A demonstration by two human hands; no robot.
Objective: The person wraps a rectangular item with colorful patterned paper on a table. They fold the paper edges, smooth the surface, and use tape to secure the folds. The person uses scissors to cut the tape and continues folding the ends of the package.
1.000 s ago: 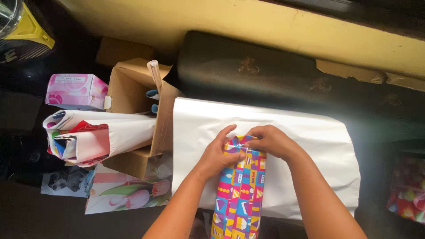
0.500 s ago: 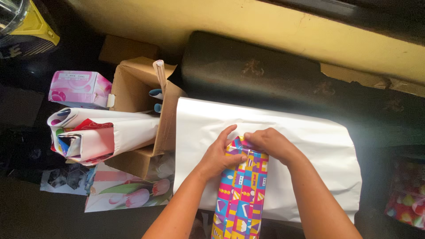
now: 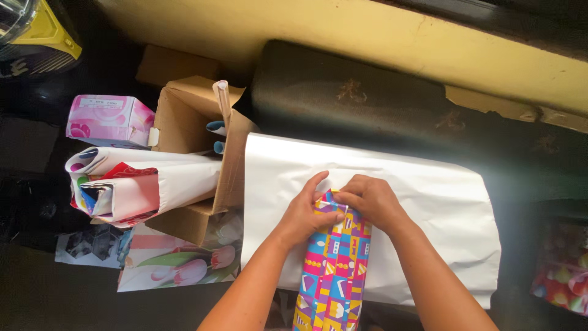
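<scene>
A long box wrapped in bright patterned gift paper lies on a white sheet of paper, its far end pointing away from me. My left hand presses the left side of that far end, thumb on the folded flap. My right hand pinches the paper fold on the right side of the same end. Both hands hold the wrapped box's end fold down.
A dark cushion lies beyond the white sheet. At left an open cardboard box holds rolls of wrapping paper. A pink tissue box and a tulip-print sheet lie nearby. More patterned paper sits at the right edge.
My right hand has shifted slightly toward me along the end fold, pressing it flatter. The left hand has stayed in place.
</scene>
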